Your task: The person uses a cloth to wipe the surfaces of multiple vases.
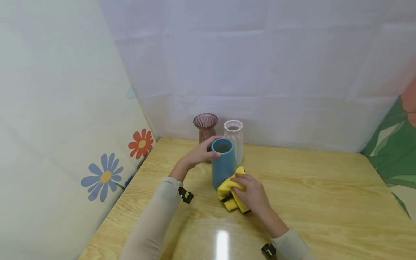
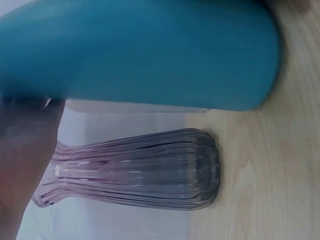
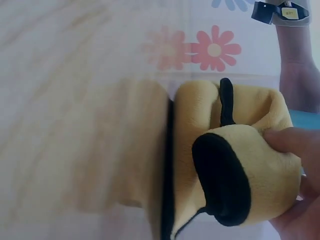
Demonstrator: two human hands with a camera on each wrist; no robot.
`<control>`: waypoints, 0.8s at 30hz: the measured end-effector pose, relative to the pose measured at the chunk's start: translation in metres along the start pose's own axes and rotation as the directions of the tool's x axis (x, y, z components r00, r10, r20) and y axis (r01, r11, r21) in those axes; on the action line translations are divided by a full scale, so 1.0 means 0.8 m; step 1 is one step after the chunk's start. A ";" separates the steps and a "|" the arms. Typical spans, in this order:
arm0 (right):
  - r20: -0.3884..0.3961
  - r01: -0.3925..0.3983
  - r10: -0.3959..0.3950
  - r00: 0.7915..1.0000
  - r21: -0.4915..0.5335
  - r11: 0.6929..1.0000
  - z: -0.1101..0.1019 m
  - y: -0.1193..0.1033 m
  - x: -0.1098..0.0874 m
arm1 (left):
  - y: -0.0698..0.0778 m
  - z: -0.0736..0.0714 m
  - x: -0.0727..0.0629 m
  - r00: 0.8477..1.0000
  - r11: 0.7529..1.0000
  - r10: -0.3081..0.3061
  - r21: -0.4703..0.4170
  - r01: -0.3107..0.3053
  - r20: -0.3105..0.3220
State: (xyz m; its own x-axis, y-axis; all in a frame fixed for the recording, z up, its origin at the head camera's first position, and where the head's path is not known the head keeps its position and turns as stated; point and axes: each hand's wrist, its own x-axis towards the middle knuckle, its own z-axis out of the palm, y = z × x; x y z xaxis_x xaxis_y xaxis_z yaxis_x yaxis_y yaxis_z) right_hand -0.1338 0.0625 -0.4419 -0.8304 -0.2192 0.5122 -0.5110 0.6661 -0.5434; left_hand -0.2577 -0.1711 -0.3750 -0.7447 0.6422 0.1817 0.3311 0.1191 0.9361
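A blue vase (image 1: pixel 223 168) stands upright on the wooden table, its round mouth facing up. My left hand (image 1: pixel 204 151) grips it near the rim, with the thumb on the near side and the fingers around the back. In my right hand (image 1: pixel 251 191) is a bunched yellow cloth (image 1: pixel 232 191) with black edging, pinched between thumb and fingers and overlapping the vase's lower right side. The right wrist view shows the folded cloth (image 3: pixel 255 170) with its black trim and a loop. In the left wrist view the blue vase (image 2: pixel 165 55) fills the top.
Behind the blue vase stand a purple ribbed glass vase (image 1: pixel 206 128) and a white vase (image 1: pixel 234 137) with a scalloped rim. The wooden table (image 1: pixel 308 187) meets a pale cloth backdrop (image 1: pixel 260 72) at its back edge. A flower-printed sheet (image 1: pixel 65 126) hangs along the left.
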 end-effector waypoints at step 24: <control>-0.184 0.240 -0.218 0.958 0.104 0.965 -0.050 -0.019 0.051 | 0.017 0.050 -0.021 0.935 0.993 -0.026 0.097 0.065 -0.354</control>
State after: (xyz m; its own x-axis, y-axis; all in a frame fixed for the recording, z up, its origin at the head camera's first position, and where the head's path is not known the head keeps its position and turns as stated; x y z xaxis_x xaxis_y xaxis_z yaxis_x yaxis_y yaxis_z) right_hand -0.1507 0.0720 -0.3859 -0.6436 -0.2240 0.7318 -0.7153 0.5161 -0.4711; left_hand -0.2174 -0.1502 -0.3774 -0.9100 0.3296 0.2517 0.3368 0.2333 0.9122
